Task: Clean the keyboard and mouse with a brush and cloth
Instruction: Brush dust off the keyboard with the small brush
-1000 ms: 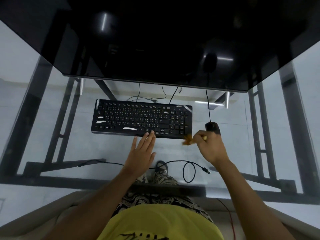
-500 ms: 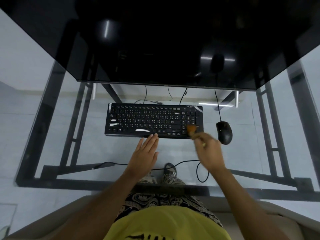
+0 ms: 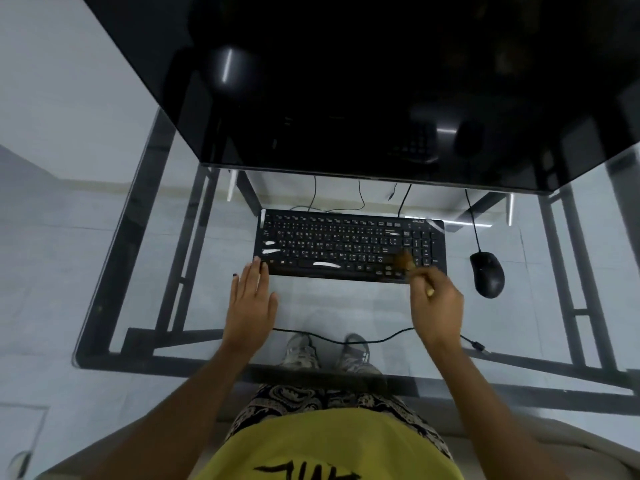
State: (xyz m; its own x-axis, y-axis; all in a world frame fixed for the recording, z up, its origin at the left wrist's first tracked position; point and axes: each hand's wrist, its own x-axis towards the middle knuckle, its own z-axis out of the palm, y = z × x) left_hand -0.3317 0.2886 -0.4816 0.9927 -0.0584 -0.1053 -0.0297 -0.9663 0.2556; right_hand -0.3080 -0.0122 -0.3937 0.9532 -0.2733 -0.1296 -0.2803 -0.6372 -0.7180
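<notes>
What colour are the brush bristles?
Brown to orange-brown, on the brush in the right hand, over the black keyboard. Head view, slightly blurred.

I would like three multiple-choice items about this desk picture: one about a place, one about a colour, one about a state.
1. Where is the mouse?
A. right of the keyboard
B. left of the keyboard
C. on top of the keyboard

2. What colour is the keyboard?
A. white
B. black
C. red

3. What is the right hand doing?
A. resting empty and flat
B. gripping the mouse
C. holding a brush with its bristles on the keys

Answers: 1 A, the mouse lies apart, beyond the keyboard's right end. 2 B, its body and keys are black. 3 C, the bristles touch keys beside the number pad, while the left hand lies flat at the keyboard's left corner.
</notes>
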